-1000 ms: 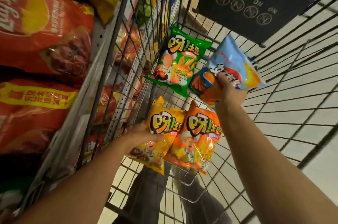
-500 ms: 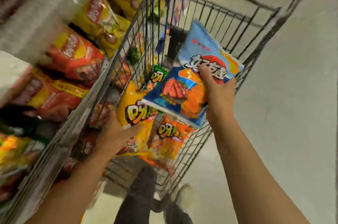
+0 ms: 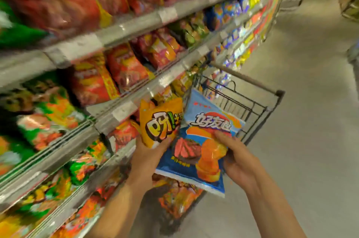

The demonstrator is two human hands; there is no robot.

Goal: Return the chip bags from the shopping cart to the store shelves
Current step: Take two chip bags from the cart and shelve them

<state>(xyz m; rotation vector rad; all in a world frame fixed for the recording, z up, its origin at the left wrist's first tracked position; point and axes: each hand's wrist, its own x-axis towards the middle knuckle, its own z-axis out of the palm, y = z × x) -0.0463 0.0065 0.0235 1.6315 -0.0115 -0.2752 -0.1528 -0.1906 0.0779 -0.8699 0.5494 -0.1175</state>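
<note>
Left hand (image 3: 144, 157) grips the yellow bag (image 3: 159, 123), right hand (image 3: 236, 157) the blue bag (image 3: 196, 152), both above the cart (image 3: 252, 101); neither is on the shelves (image 3: 124, 29) yet.

grey store shelves (image 3: 124, 29) run in tiers along the left, each packed with snack bags, all blurred: red bags (image 3: 124, 68) on the upper tiers, green and orange bags (image 3: 48, 119) lower down. a wire shopping cart (image 3: 252, 105) stands on the pale floor (image 3: 301, 121) just beside the shelves.
</note>
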